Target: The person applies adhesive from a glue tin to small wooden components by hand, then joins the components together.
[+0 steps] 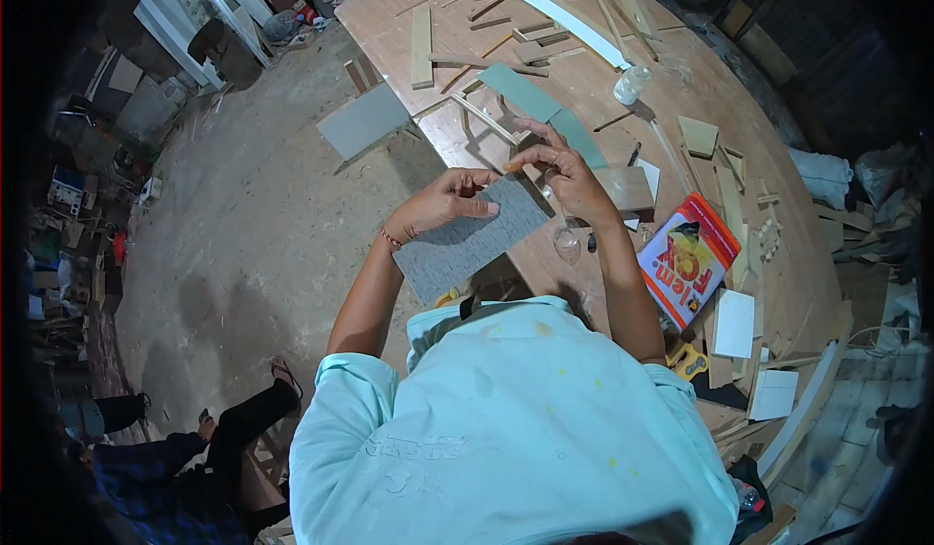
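My left hand (449, 202) grips a grey, streaked rectangular panel (477, 238) by its upper left side, the thumb lying on its face. The panel is tilted above the near edge of the wooden table. At the panel's top corner, my right hand (572, 177) has thumb and index finger pinched together. A small yellowish bit shows at those fingertips, too small to name. Just beyond the fingers lies a light wooden frame (484, 117). Beside it on the table is a grey-green sheet (530, 97).
On the table (700, 88) lie wood strips, a red-and-white Fox tin (689, 261), a plastic bottle (631, 85) and a yellow-handled saw (687, 361). A grey board (364, 121) juts past the table's left edge. Another person (185, 467) sits at lower left.
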`<state>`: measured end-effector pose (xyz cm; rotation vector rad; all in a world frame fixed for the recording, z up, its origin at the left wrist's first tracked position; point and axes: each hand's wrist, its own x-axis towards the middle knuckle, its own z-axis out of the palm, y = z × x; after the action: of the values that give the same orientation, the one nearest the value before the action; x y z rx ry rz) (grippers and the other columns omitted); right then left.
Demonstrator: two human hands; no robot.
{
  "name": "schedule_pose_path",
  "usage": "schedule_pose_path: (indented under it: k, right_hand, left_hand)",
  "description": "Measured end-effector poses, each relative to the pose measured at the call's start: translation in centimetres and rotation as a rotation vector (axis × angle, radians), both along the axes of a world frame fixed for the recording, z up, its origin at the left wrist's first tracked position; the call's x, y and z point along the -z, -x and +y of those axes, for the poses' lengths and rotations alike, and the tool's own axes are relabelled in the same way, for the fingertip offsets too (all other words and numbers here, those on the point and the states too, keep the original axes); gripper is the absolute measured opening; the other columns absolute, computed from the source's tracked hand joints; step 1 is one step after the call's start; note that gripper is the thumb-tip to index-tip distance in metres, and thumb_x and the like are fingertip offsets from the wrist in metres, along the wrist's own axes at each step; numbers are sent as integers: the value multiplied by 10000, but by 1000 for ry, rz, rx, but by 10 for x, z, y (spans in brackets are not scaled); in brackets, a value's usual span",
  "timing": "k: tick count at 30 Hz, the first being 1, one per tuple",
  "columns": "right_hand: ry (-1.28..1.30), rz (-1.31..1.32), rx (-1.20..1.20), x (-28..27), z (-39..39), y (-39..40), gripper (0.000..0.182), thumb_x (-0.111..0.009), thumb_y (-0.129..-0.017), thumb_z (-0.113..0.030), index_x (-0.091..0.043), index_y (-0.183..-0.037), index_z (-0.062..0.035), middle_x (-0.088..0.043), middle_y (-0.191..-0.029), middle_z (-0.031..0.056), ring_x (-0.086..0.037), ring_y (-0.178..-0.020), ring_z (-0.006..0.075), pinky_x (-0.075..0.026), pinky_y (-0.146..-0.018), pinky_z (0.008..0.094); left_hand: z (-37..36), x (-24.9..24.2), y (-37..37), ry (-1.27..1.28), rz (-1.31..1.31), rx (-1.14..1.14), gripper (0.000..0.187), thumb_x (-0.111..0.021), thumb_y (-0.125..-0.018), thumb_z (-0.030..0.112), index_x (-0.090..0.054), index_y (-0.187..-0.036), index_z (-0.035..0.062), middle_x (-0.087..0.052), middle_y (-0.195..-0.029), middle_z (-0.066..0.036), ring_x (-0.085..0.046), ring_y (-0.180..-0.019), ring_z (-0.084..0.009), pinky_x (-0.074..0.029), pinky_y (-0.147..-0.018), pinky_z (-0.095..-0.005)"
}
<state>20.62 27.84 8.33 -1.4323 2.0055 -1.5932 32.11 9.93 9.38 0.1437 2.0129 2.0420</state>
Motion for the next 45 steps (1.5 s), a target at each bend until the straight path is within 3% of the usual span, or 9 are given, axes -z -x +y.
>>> schedule_pose_path:
  k: [4,6,11,17,20,22,28,39,45]
  right_hand:
    - [49,-167,-22,6,-3,3,484,-355,-630,169,-653,-895,-106,-404,-1267,63,-356,-1199,204,-342,-920,290]
    - [44,-143,-30,7,0,4,534,-286,-583,190,-621,-910,-67,-394,-1275,36,-422,-1108,142,-365,-884,263]
    - [79,-164,-65,16,2,5,527,-339,-591,162,-623,-962,-81,-426,-1240,62,-408,-1135,182,-378,-835,273]
    - [116,-264,13,14,13,1,632,-301,-522,166,-612,-999,-108,-413,-1252,57,-422,-1106,170,-371,-864,276]
    - [104,-168,134,13,14,-8,690,-302,-511,173,-608,-1037,-154,-380,-1276,68,-380,-1149,217,-323,-958,334]
    - [-41,182,295,7,11,-15,747,-334,-529,189,-578,-1106,-217,-322,-1308,89,-300,-1200,296,-251,-1018,401]
    - [-232,501,462,19,1,-24,846,-422,-581,195,-442,-1235,-341,-231,-1351,106,-217,-1233,360,-237,-1013,448]
    - [-359,626,508,19,8,-27,829,-480,-597,163,-454,-1206,-399,-207,-1368,85,-204,-1246,349,-253,-979,464]
    - [-77,510,516,18,7,-24,647,-522,-689,86,-525,-1144,-373,-244,-1347,96,-226,-1230,357,-259,-982,475]
  left_hand:
    - [0,8,1,-38,25,4,323,-645,-739,76,-565,-1043,7,-582,-869,28,-506,-747,-37,-405,-699,-169]
    - [1,11,-1,-32,29,-34,302,-646,-745,95,-575,-1026,10,-590,-851,28,-507,-730,-38,-411,-689,-174]
    - [2,14,0,-56,42,-24,283,-645,-753,107,-576,-1013,19,-585,-835,31,-497,-726,-39,-413,-693,-185]
    - [3,29,-1,-213,22,-331,285,-575,-790,68,-512,-1061,6,-591,-880,-19,-559,-743,-53,-458,-672,-190]
    - [10,33,-1,-289,34,-433,305,-568,-796,80,-491,-1080,-1,-595,-882,-33,-577,-715,-63,-480,-632,-197]
    - [16,34,-1,-314,46,-468,281,-560,-800,72,-485,-1057,-11,-599,-865,-47,-584,-712,-73,-485,-629,-202]
    - [22,36,-2,-373,48,-542,248,-556,-802,68,-482,-1022,-19,-603,-830,-64,-590,-680,-86,-490,-616,-207]
    - [21,36,1,-400,120,-599,256,-547,-803,48,-475,-1039,-19,-605,-863,-70,-590,-698,-85,-487,-633,-209]
    - [20,30,-4,-370,135,-596,258,-524,-819,43,-462,-1062,-17,-608,-877,-72,-595,-718,-89,-489,-639,-215]
